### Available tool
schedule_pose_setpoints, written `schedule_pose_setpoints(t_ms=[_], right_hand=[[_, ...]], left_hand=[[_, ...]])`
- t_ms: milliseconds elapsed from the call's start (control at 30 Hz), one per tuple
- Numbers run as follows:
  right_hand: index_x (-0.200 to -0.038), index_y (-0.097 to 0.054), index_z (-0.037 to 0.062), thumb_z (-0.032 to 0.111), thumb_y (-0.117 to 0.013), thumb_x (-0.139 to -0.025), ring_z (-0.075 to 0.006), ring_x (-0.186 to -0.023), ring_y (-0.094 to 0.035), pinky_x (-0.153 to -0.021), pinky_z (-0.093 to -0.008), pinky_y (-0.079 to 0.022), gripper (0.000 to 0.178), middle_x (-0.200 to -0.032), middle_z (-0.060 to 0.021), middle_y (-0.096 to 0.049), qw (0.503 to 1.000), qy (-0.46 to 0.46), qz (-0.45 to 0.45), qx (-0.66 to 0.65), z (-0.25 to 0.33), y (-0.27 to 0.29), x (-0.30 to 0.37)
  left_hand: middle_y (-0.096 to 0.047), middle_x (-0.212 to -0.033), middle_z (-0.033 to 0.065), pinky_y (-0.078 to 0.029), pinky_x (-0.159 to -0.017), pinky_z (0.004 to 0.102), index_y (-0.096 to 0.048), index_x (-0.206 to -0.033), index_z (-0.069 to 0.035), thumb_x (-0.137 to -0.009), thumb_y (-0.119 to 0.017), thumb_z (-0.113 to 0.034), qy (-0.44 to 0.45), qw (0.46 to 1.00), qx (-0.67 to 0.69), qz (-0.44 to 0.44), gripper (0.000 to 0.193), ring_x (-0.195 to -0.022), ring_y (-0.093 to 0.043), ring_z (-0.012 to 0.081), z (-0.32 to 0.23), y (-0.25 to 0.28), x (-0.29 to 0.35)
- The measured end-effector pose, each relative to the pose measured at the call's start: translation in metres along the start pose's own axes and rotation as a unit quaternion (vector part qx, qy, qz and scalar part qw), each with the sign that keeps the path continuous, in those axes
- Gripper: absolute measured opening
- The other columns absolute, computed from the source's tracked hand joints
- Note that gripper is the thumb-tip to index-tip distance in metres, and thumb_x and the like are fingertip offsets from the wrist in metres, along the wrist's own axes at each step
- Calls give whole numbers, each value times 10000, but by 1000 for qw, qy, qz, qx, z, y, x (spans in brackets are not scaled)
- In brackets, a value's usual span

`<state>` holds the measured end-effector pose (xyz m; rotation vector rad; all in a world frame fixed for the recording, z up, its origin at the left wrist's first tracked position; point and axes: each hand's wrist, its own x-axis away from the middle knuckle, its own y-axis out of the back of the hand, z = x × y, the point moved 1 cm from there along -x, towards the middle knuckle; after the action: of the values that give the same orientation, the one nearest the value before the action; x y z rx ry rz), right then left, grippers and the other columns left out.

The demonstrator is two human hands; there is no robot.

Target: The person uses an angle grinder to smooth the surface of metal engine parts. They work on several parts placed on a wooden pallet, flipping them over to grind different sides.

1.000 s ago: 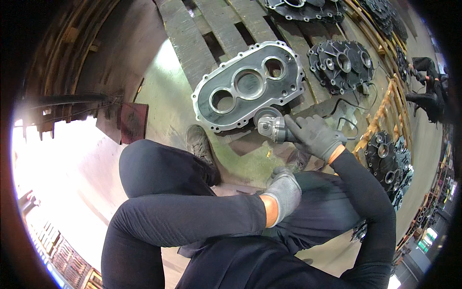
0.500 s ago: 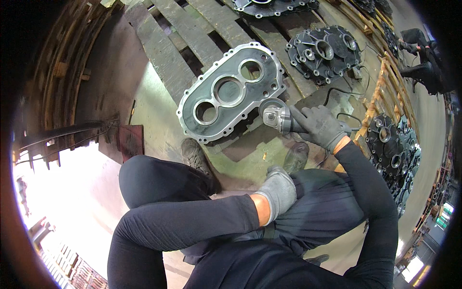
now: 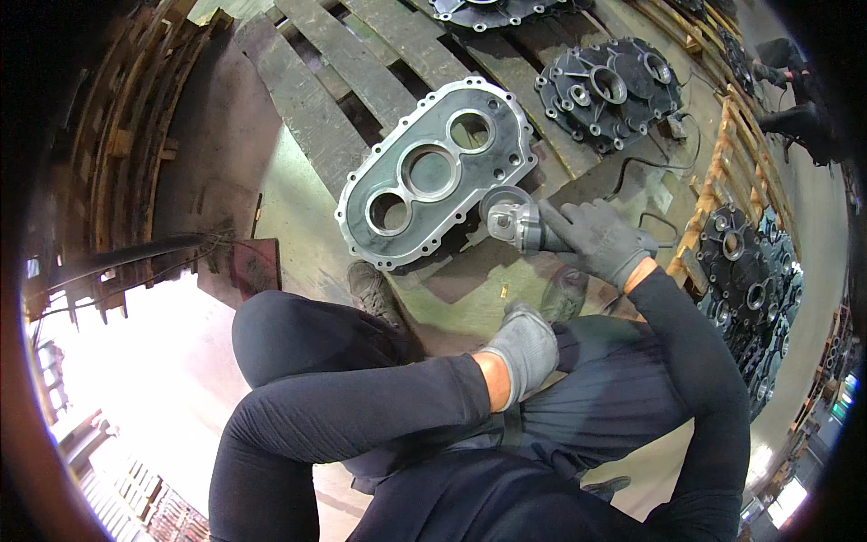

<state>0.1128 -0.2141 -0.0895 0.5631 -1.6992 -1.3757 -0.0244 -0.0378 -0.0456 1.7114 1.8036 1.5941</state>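
Observation:
My right hand [image 3: 603, 242], in a grey glove, is wrapped round the body of an angle grinder [image 3: 515, 222]. The grinder's disc [image 3: 499, 200] is at the lower right edge of a gearbox housing cover [image 3: 411, 210]; whether it touches cannot be made out. This cover has a dark inner face, a bright machined rim with bolt holes, and three round openings in a row. It lies tilted at the pallet's near edge. My left hand [image 3: 526, 350], also in a grey glove, rests on my right thigh with its fingers curled in; no object shows in it.
A wooden pallet [image 3: 312, 77] carries another dark casting [image 3: 610, 92] to the right and one at the far edge [image 3: 492, 13]. A black cable [image 3: 650, 164] lies on the floor. More castings [image 3: 730, 253] are stacked at right, near a person [image 3: 795, 104]. Pallets [image 3: 122, 135] stand at left.
The grinder's head has shifted slightly left along the cover's edge with my right hand. My left hand stays on my thigh. The whole view has shifted a little.

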Motion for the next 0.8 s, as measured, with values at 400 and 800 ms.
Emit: schedule_pose_setpoints(t_ms=[400,800], right_hand=[[-1641,-411,113,460,-837,-864,-243,-893,-684,-798,-420,-505,951,-1052,-68,-666,999,23,-18,-13,3,2,-15],[-1632,-463,105,426,-866,-839,-349,-1068,-737,-916,-468,-567,946,-1153,-168,-741,956,-175,-72,-224,-27,-3,30]], left_hand=[[-747,-852,59,-487,-729,448,-812,-905,-161,-903,-693,-231,24,998,0,-53,138,-822,-737,270,-4,0,6],[-761,-888,26,-490,-730,437,-793,-1006,-166,-920,-687,-239,19,998,0,-56,156,-826,-743,244,-2,1,3]])
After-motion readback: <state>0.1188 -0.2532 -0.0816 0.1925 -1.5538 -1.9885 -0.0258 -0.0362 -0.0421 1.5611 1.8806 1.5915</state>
